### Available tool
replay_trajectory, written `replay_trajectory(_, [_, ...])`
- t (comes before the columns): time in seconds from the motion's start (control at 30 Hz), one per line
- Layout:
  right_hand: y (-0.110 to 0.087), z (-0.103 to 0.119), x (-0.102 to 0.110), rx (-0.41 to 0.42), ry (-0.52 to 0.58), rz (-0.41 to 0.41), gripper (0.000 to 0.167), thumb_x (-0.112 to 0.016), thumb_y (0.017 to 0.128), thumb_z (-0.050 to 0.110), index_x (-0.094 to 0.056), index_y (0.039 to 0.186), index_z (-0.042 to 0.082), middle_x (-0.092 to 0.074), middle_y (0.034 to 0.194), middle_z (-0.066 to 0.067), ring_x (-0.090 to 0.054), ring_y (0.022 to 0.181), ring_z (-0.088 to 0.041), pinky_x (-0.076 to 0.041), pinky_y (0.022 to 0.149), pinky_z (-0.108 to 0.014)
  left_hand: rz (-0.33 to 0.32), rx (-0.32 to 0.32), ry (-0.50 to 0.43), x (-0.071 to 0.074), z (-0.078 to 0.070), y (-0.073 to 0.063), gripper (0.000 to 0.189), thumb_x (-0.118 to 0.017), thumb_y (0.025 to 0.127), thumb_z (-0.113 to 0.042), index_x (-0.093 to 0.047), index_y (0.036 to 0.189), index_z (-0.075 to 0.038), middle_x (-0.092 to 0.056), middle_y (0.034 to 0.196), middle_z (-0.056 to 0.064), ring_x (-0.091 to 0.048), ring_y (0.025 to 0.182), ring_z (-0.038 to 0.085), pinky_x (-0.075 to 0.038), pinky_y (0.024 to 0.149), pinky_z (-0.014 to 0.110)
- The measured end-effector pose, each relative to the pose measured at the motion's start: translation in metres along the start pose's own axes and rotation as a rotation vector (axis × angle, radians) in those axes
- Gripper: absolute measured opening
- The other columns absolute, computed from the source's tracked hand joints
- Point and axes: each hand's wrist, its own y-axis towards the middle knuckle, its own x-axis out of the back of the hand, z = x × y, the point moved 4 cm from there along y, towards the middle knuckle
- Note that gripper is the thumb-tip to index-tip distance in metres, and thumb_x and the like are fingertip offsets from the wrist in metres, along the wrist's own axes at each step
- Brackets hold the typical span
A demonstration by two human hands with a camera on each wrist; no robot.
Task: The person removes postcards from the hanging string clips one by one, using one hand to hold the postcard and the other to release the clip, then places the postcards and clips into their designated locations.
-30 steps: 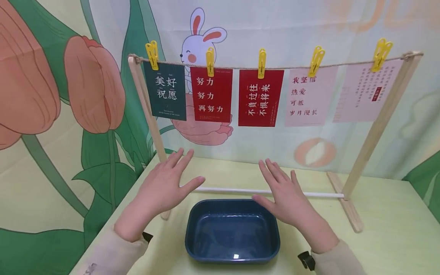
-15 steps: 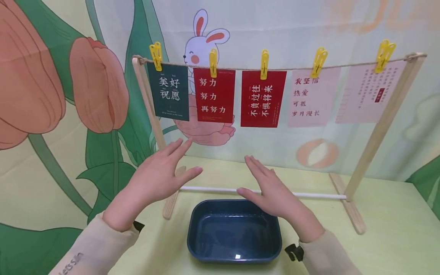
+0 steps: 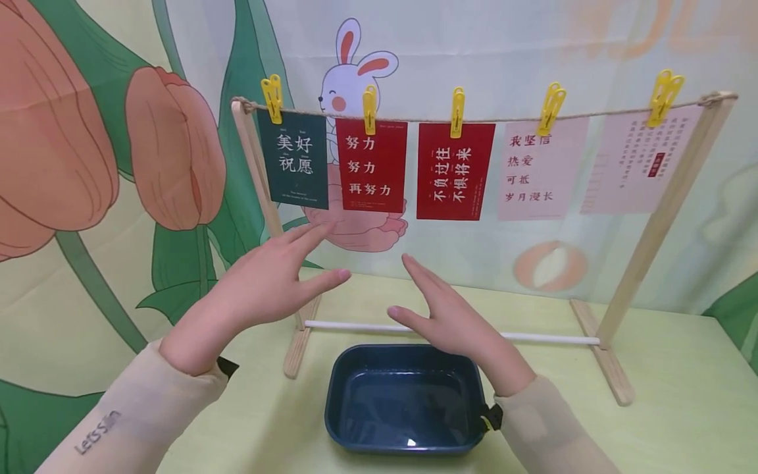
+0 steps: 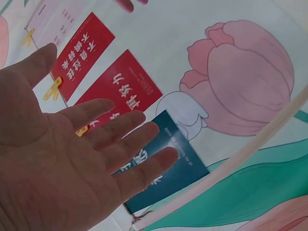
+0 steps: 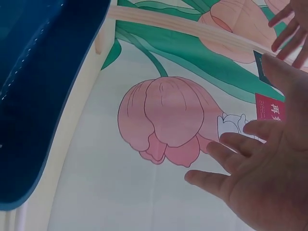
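– On the near part of the tabletop [image 3: 681, 375], what do we have?

– We have a dark blue rectangular basin [image 3: 405, 403], its far right corner partly covered, in the head view, by the right forearm [image 3: 503, 363].

– And the 2 hands?

– We see the left hand [image 3: 266, 276] and right hand [image 3: 450, 316] raised in the air, fingers stretched and thumbs spread away from them.

– Farther back?

– We make out a white rod [image 3: 553, 338] low between 2 wooden posts [image 3: 662, 227], and, above it, a twine line [image 3: 414, 120] where 5 yellow clothespins [image 3: 457, 108] hold a dark teal card [image 3: 296, 178], 2 red cards [image 3: 372, 174] and 2 pale pink cards [image 3: 535, 184].

– Behind them?

– We find a backdrop [image 3: 503, 52] showing a rabbit [image 3: 331, 78] and tulips [image 3: 174, 148].
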Motion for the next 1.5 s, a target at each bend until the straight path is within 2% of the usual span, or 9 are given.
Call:
replay_trajectory(0.13, [0.010, 0.008, 0.000, -0.001, 0.058, -0.004, 0.096, -0.073, 0.099, 0.048, -0.019, 0.172, 0.017, -0.028, 0.176, -0.007, -0.028, 0.162, -0.031, -0.034, 0.124, -0.058, -0.009, 0.005, 0.001, 0.014, -0.002, 0.002, 0.085, -0.066, 0.101, -0.057, -0.030, 0.170, -0.024, -0.036, 0.170, 0.019, -0.038, 0.153, 0.045, -0.046, 0.108, 0.073])
replay_trajectory(0.27, [0.017, 0.014, 0.000, -0.001, 0.109, -0.005, 0.096, -0.072, 0.099, 0.050, -0.019, 0.173, 0.019, -0.028, 0.176, -0.007, -0.028, 0.162, -0.031, -0.037, 0.122, -0.060, -0.045, -0.003, 0.002, 0.027, -0.003, 0.004, 0.082, -0.067, 0.101, -0.054, -0.034, 0.169, -0.022, -0.040, 0.168, 0.019, -0.040, 0.152, 0.044, -0.047, 0.107, 0.072])
replay_trajectory(0.5, [0.031, 0.019, -0.006, -0.005, 0.240, 0.021, 0.090, -0.069, 0.101, 0.047, -0.020, 0.173, 0.023, -0.030, 0.175, -0.004, -0.031, 0.160, -0.029, -0.036, 0.122, -0.061, -0.155, -0.025, -0.038, 0.051, -0.002, 0.009, 0.075, -0.069, 0.102, -0.048, -0.042, 0.165, -0.016, -0.046, 0.164, 0.017, -0.044, 0.151, 0.042, -0.047, 0.109, 0.069])
replay_trajectory(0.7, [0.045, 0.028, -0.017, 0.009, 0.377, 0.067, 0.089, -0.068, 0.103, 0.043, -0.017, 0.173, 0.024, -0.026, 0.177, -0.002, -0.030, 0.161, -0.026, -0.033, 0.125, -0.057, -0.286, -0.063, -0.072, 0.074, 0.000, 0.011, 0.064, -0.070, 0.103, -0.041, -0.052, 0.159, -0.014, -0.058, 0.156, 0.015, -0.059, 0.138, 0.038, -0.056, 0.101, 0.062])
replay_trajectory(0.87, [0.053, 0.035, -0.020, -0.018, 0.451, 0.074, 0.087, -0.068, 0.103, 0.042, -0.019, 0.173, 0.023, -0.030, 0.175, -0.002, -0.032, 0.160, -0.024, -0.041, 0.121, -0.051, -0.354, -0.074, -0.092, 0.091, 0.003, 0.017, 0.058, -0.069, 0.105, -0.040, -0.056, 0.155, -0.014, -0.064, 0.147, 0.017, -0.064, 0.126, 0.040, -0.057, 0.097, 0.060])
replay_trajectory(1.03, [0.063, 0.038, -0.024, -0.026, 0.511, 0.056, 0.083, -0.067, 0.105, 0.041, -0.023, 0.172, 0.019, -0.035, 0.173, -0.005, -0.037, 0.158, -0.024, -0.048, 0.116, -0.049, -0.404, -0.080, -0.106, 0.103, 0.006, 0.025, 0.054, -0.069, 0.105, -0.037, -0.060, 0.152, -0.012, -0.067, 0.142, 0.018, -0.063, 0.124, 0.039, -0.056, 0.099, 0.059])
replay_trajectory(1.33, [0.085, 0.042, -0.036, 0.008, 0.690, 0.042, 0.076, -0.064, 0.108, 0.031, -0.025, 0.170, 0.014, -0.040, 0.170, -0.006, -0.042, 0.155, -0.027, -0.047, 0.116, -0.044, -0.515, -0.104, -0.108, 0.120, 0.014, 0.039, 0.044, -0.067, 0.106, -0.027, -0.065, 0.146, -0.009, -0.068, 0.138, 0.015, -0.061, 0.125, 0.032, -0.052, 0.107, 0.053])
replay_trajectory(1.5, [0.094, 0.047, -0.039, -0.005, 0.760, 0.032, 0.076, -0.064, 0.107, 0.031, -0.025, 0.170, 0.015, -0.040, 0.170, -0.005, -0.042, 0.155, -0.025, -0.046, 0.117, -0.044, -0.582, -0.135, -0.101, 0.131, 0.018, 0.047, 0.039, -0.066, 0.106, -0.022, -0.067, 0.143, -0.006, -0.069, 0.135, 0.016, -0.061, 0.122, 0.031, -0.052, 0.106, 0.052])
